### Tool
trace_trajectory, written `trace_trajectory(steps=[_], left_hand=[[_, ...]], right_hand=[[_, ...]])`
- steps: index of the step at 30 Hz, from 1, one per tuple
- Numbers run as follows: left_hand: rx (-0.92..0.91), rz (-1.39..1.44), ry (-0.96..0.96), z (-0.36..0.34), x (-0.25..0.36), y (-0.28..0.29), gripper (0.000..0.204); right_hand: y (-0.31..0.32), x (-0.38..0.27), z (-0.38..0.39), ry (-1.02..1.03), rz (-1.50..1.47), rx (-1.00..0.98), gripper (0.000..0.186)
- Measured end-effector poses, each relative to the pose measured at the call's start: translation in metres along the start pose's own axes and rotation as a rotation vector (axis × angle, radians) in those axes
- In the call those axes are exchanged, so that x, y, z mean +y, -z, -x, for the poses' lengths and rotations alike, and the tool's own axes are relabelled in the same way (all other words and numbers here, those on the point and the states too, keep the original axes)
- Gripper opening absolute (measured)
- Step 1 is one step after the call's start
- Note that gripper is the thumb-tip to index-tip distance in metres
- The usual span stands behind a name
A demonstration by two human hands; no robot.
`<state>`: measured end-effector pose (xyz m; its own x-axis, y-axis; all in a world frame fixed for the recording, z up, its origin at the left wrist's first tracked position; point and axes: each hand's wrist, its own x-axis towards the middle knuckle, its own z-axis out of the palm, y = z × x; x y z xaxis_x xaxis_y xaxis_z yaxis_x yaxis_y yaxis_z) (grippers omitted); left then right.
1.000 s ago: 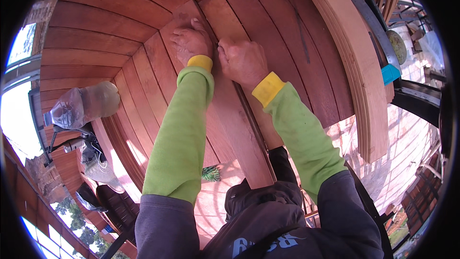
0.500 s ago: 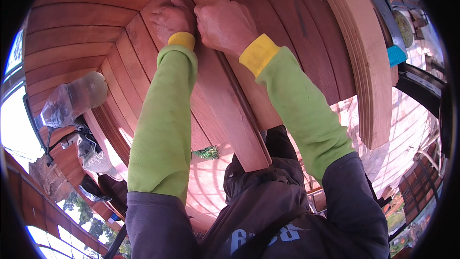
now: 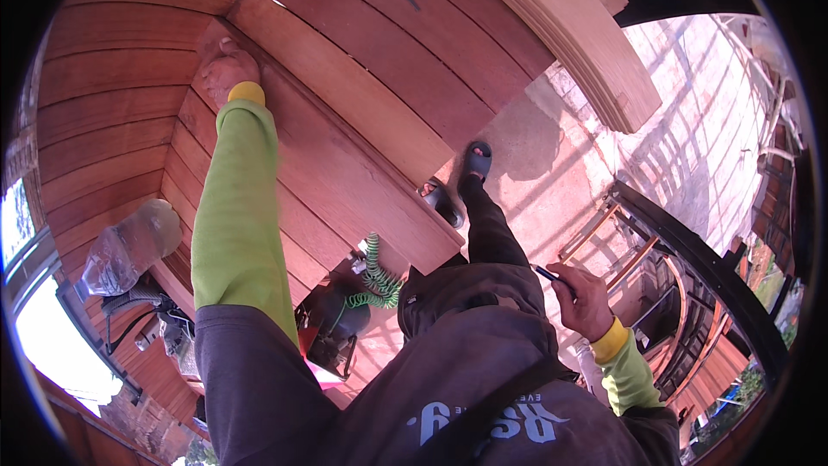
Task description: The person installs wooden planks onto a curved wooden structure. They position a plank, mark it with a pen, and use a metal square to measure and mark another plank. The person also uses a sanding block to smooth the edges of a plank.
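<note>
While the left hand [image 3: 231,71] lay unclenched on the board [image 3: 345,177], ideally pressing evenly, the right hand [image 3: 588,304] grasped a pen-like tool [image 3: 546,273] clear of it.

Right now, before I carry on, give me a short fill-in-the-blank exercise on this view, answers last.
1. The left hand rests on a long board made of ____.
2. The coiled hose is coloured ____.
3. The right hand holds a slim dark object, and the cuff at that wrist is ____.
4. The plastic bottle is near the picture's ____ edge.

Missing words: wood; green; yellow; left.
</note>
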<state>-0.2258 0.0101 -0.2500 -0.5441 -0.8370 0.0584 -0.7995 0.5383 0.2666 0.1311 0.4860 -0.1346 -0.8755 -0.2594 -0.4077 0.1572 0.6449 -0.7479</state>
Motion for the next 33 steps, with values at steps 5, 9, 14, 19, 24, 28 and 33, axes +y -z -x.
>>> trace_trajectory(steps=[5, 9, 14, 19, 24, 28, 33], left_hand=[[-0.103, -0.112, -0.123, 0.019, 0.015, 0.019, 0.111], [-0.248, -0.178, -0.261, -0.018, -0.001, 0.014, 0.101], [-0.185, -0.112, -0.376, -0.03, -0.025, 0.018, 0.092], [-0.145, -0.189, -0.274, -0.071, -0.104, 0.028, 0.087], [-0.071, -0.241, -0.276, -0.025, -0.13, 0.062, 0.084], [0.115, -0.102, -0.221, 0.017, -0.146, 0.069, 0.086], [0.254, 0.048, -0.391, 0.042, -0.17, 0.067, 0.079]], right_hand=[[-0.033, 0.01, -0.007, -0.098, -0.281, 0.29, 0.028], [-0.07, 0.004, 0.011, -0.14, -0.474, 0.42, 0.019], [-0.082, 0.001, 0.018, -0.191, -0.466, 0.491, 0.014], [-0.097, 0.006, -0.002, -0.13, -0.559, 0.511, 0.01], [-0.123, -0.004, -0.049, -0.145, -0.619, 0.434, 0.018], [-0.132, -0.017, -0.074, -0.187, -0.764, 0.275, 0.028], [-0.13, -0.036, -0.083, -0.248, -0.962, 0.191, 0.026]])
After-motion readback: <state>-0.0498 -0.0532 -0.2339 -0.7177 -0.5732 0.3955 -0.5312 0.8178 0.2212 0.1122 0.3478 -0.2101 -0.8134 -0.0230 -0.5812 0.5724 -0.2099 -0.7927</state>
